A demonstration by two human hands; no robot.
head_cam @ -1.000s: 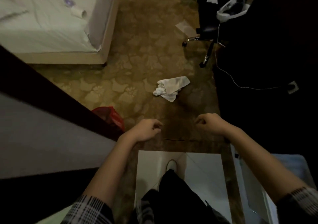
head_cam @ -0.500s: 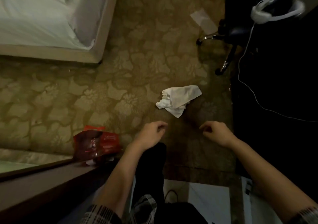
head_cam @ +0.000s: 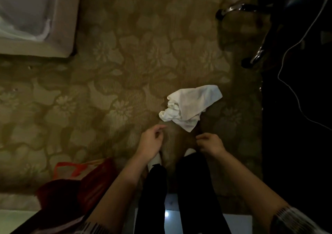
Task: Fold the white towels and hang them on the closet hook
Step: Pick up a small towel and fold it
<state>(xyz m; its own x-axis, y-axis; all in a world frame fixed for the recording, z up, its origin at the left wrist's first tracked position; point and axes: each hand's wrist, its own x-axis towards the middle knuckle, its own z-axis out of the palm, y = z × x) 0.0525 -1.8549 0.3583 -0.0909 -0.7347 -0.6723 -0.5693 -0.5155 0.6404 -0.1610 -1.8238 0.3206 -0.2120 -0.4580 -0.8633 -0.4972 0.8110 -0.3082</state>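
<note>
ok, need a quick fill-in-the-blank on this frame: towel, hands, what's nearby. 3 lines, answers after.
1. The white towel lies crumpled on the ____.
2. Both the left hand and the right hand hold ____.
3. The bag left of the person's legs is ____ in colour.

Answers: carpet; nothing; red
</note>
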